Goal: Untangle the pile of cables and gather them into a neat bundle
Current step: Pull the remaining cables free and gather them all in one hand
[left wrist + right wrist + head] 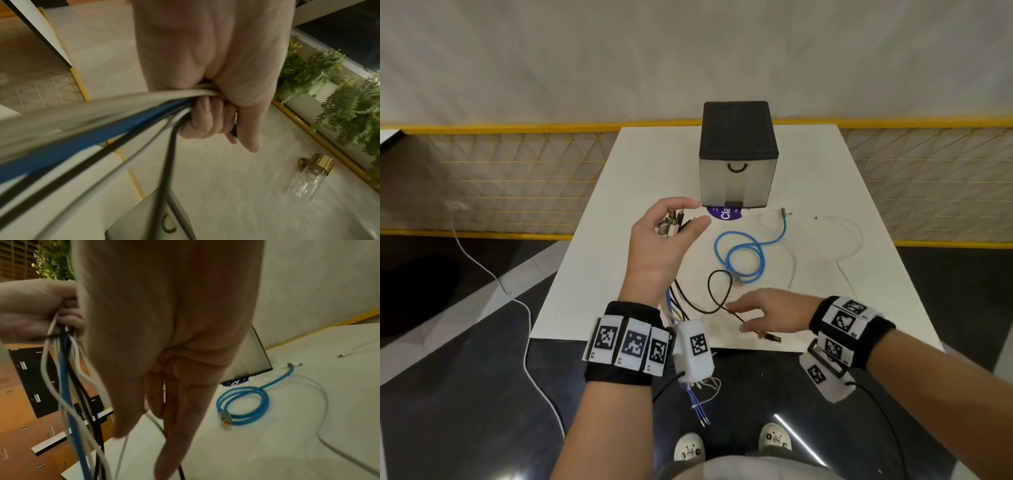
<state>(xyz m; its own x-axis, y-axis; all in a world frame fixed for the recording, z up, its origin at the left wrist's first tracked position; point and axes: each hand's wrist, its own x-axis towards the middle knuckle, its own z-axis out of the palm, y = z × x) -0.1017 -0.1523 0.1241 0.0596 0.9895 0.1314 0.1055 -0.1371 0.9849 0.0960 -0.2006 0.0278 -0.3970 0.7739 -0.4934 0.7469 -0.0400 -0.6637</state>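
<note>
My left hand is raised above the white table and grips a bundle of cables, white, blue and black. Their plug ends stick out above the fingers, and the strands hang below the wrist past the table's front edge. My right hand hovers low near the front edge with straight fingers. A black cable from the bundle loops on the table and runs between those fingers, its plug lying beside them. A coiled blue cable and a loose white cable lie on the table.
A black-topped silver box with a handle stands at the table's far middle, on a purple sticker. A white cord trails over the dark floor at the left. A yellow-railed mesh fence runs behind the table.
</note>
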